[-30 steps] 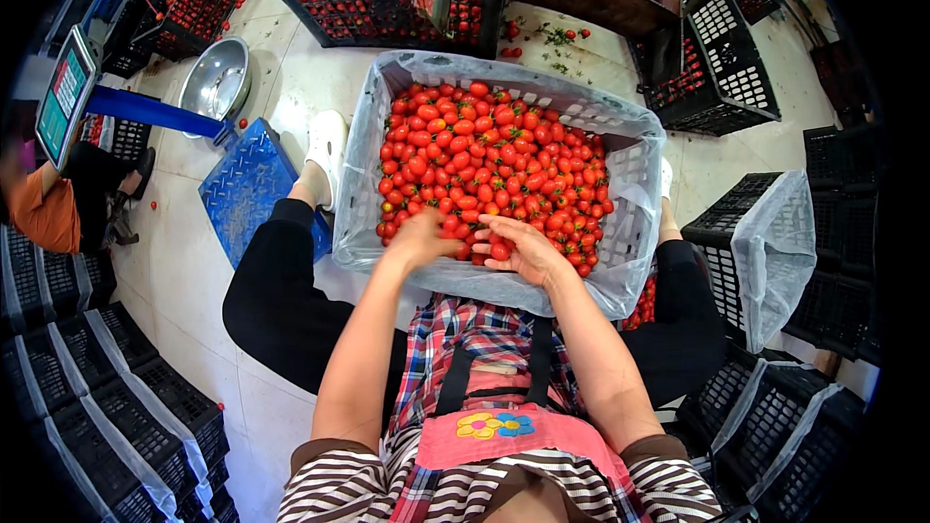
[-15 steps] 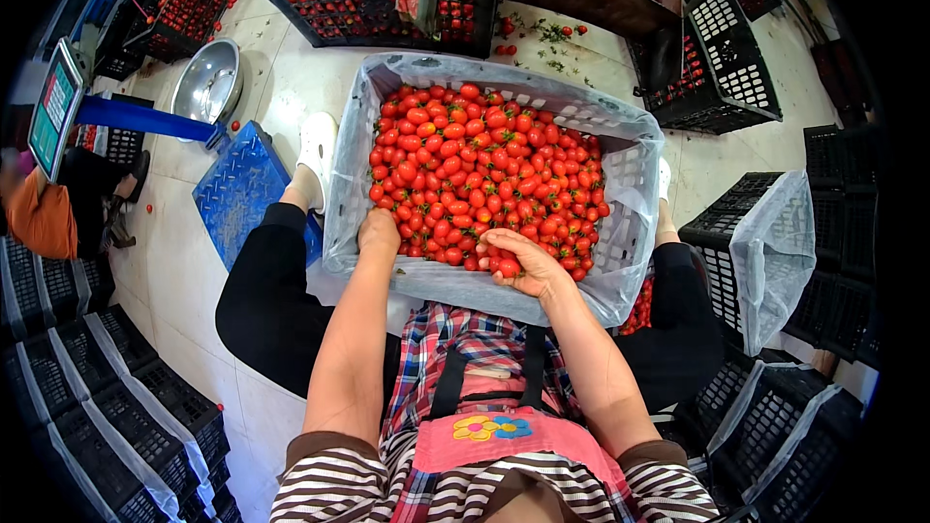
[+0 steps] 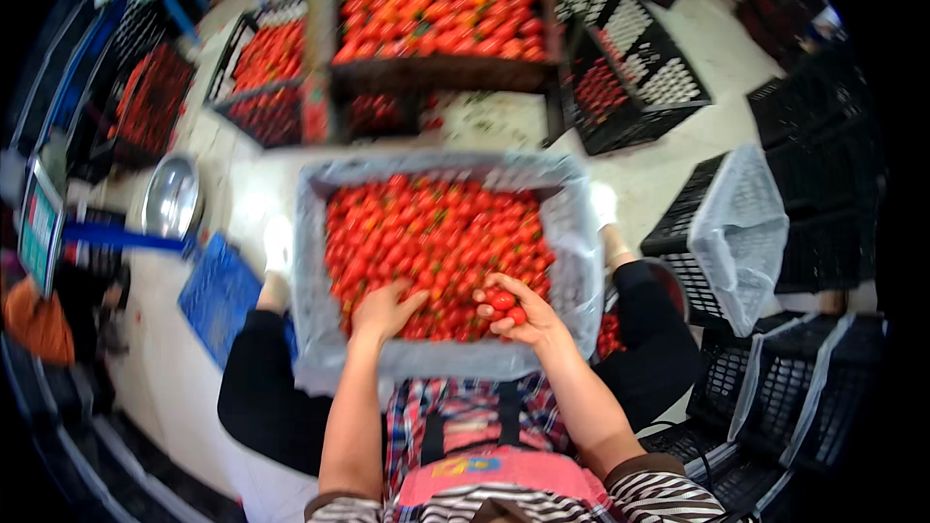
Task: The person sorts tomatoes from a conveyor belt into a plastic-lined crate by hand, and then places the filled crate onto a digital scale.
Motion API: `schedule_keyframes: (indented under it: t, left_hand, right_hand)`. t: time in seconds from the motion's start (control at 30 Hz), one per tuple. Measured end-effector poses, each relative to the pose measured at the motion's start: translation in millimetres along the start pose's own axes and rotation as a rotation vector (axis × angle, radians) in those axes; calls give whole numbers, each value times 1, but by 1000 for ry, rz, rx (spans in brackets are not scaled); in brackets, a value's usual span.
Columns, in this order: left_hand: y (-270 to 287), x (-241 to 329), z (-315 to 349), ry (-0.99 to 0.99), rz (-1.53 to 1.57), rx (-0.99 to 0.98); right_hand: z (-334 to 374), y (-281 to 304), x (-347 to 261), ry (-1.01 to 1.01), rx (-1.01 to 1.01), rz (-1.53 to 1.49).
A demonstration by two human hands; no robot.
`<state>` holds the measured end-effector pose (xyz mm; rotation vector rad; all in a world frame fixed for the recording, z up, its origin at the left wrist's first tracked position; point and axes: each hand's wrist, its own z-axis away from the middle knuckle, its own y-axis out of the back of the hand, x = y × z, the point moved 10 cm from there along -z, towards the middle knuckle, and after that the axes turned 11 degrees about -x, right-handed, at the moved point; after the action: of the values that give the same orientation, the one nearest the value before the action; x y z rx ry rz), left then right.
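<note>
A crate (image 3: 572, 232) lined with translucent plastic stands in front of me, filled with red cherry tomatoes (image 3: 417, 242). Over the crate's near right part, my right hand (image 3: 531, 320) is turned palm up, its fingers curled round a few cherry tomatoes (image 3: 504, 302). My left hand (image 3: 386, 312) reaches down onto the heap at the near left, thumb and fingers apart; its fingertips touch the tomatoes and are partly hidden, and nothing shows in its grasp.
Beyond the crate is a raised metal trough (image 3: 446, 73) full of tomatoes. Black crates (image 3: 630, 87) flank it. To the left are a blue platform scale (image 3: 221, 295) and a steel bowl (image 3: 174, 196). A plastic-lined crate (image 3: 736, 232) stands at right, near stacked black crates (image 3: 814, 378).
My view has tilted up, bringing more of the trough into sight. My left hand's fingers have spread over the heap. The right hand has turned up, showing the tomatoes in it.
</note>
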<state>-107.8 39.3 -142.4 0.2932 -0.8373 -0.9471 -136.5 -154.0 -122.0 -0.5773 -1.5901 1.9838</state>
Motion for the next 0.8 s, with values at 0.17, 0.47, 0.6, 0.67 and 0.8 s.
schedule_keyframes:
  t: [0.17,0.47,0.6,0.67,0.8]
  left_hand:
    - [124,4,-8,-277,-30,829]
    - [124,-1,-55,-230,-116,829]
    - [113,7,-58,-361,-100,786]
    - [115,-7,-58,-326,-124,760]
    - [118,7,-59,-348,-91,668]
  right_hand:
    - [36,-34,-170,331,209,45]
    - [15,-154,-340,537,336,1300]
    - [-55,-21,-168,153,431,1486]
    - [-87,-38,-122,132,502,1958]
    - [-113,-43,-114,591,529,2234]
